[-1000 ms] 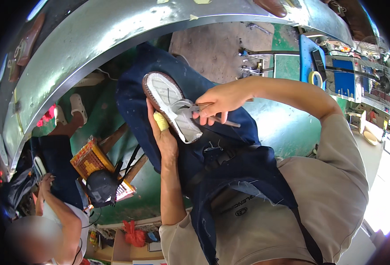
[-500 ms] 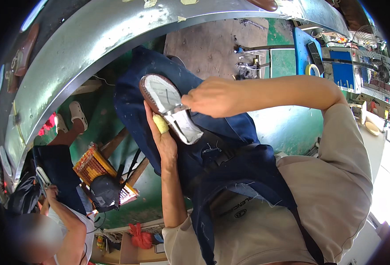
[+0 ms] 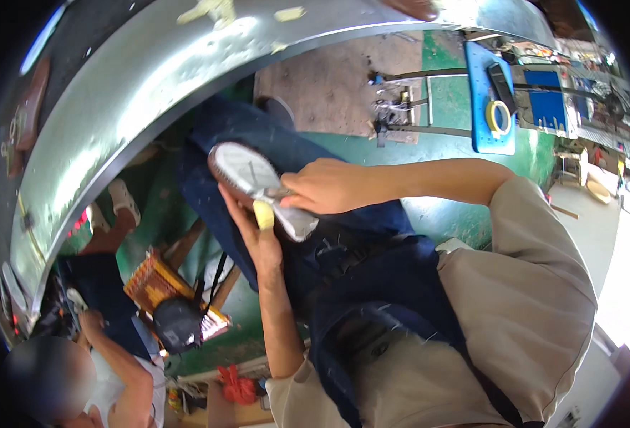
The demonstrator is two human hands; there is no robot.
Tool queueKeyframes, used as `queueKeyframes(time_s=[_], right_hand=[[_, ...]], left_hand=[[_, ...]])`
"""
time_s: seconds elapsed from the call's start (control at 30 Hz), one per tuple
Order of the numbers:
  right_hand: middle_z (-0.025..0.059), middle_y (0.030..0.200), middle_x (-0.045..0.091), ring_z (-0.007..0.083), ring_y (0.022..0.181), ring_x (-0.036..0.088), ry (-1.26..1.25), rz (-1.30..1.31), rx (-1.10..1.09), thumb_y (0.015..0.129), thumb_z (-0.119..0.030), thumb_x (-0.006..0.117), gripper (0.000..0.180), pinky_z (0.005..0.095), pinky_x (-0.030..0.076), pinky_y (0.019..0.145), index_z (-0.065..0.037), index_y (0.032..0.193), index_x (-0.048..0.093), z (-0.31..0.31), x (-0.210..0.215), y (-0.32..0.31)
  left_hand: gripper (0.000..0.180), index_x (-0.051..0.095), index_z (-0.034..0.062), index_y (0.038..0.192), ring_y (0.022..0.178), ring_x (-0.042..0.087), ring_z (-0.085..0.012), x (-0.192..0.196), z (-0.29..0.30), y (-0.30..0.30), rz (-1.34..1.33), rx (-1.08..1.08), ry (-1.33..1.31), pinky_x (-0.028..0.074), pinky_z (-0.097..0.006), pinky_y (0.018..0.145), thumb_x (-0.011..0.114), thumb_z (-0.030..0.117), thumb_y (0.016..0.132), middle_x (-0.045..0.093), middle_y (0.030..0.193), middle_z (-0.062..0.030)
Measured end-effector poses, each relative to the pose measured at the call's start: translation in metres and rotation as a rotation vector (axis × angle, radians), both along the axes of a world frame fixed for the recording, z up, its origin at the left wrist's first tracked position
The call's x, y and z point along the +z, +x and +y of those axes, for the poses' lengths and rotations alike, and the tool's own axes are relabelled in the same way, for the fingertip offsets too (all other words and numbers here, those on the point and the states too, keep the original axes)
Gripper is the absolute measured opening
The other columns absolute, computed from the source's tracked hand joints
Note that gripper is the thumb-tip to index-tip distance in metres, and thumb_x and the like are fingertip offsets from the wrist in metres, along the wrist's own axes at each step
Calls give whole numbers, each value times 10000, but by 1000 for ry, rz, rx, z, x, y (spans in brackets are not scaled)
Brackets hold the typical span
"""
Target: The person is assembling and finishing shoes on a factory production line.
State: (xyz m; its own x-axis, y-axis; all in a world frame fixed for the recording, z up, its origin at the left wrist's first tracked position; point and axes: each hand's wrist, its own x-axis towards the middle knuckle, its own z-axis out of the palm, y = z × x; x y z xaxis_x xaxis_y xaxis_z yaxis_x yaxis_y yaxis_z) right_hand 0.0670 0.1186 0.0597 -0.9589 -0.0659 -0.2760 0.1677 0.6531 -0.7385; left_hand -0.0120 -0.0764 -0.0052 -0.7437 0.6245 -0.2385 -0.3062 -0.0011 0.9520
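A brown shoe [image 3: 246,170] lies sole-up over my lap, its underside whitish with a stitched-looking brown rim. My left hand [image 3: 263,246] grips it from below and along the side; a yellow wrap [image 3: 263,214] covers the thumb. My right hand [image 3: 329,187] is closed on a slim metal tool [image 3: 275,192], whose end rests against the shoe's middle. The tool's exact kind is blurred and partly hidden by the fingers. Under the shoe spreads a dark blue apron [image 3: 379,278].
A curved metal bench edge [image 3: 144,107] arcs overhead and left. At lower left another person [image 3: 122,371] works beside a woven-seat stool [image 3: 159,282] bearing a black bag [image 3: 177,322]. At right stands a blue stool [image 3: 480,107] with a tape roll [image 3: 498,118]. A wooden board [image 3: 322,85] lies ahead.
The shoe and both hands sit slightly lower and further left in view. The right hand with the tool has slid down toward the shoe's narrower part, covering more of it.
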Motion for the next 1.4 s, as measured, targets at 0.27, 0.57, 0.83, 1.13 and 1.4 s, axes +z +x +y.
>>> queueKeyframes(time_s=[0.27,0.57,0.83,1.13,1.4], right_hand=[[123,833,686,342,772,689,129,-9,151,1056,-412,529,363,454,523,627,-54,1103,567,28,43,-13],[139,766,651,375,716,680,222,181,221,1045,-360,556,338,469,511,586,-38,951,520,0,39,-25],[120,872,702,297,737,704,-184,-439,83,1092,-415,445,403,408,529,617,-23,1093,538,9,40,-37],[145,819,711,253,692,701,-297,-583,20,1110,-397,387,410,402,544,628,-16,1085,538,15,59,-47],[114,699,664,258,622,683,-392,-24,-345,1102,-286,427,302,406,522,579,-4,1099,534,-36,0,6]], left_hand=[[824,43,-32,1627,1539,222,-301,5,7,7,232,8,-101,196,-389,1241,575,112,1015,169,1678,-222],[1170,-108,51,1636,1522,210,-264,9,-10,3,139,-145,-70,200,-361,1236,722,-81,821,130,1686,-205],[1108,-61,100,1654,1500,292,-257,11,-3,-7,216,-152,-21,226,-379,1238,755,51,906,189,1681,-157],[596,398,81,1538,1350,506,-253,16,13,-17,-572,62,154,364,-419,1160,346,494,1111,542,1461,-93],[479,324,23,1543,1328,510,-245,-3,13,-21,-281,179,-92,392,-363,1133,397,179,1097,506,1452,-146]])
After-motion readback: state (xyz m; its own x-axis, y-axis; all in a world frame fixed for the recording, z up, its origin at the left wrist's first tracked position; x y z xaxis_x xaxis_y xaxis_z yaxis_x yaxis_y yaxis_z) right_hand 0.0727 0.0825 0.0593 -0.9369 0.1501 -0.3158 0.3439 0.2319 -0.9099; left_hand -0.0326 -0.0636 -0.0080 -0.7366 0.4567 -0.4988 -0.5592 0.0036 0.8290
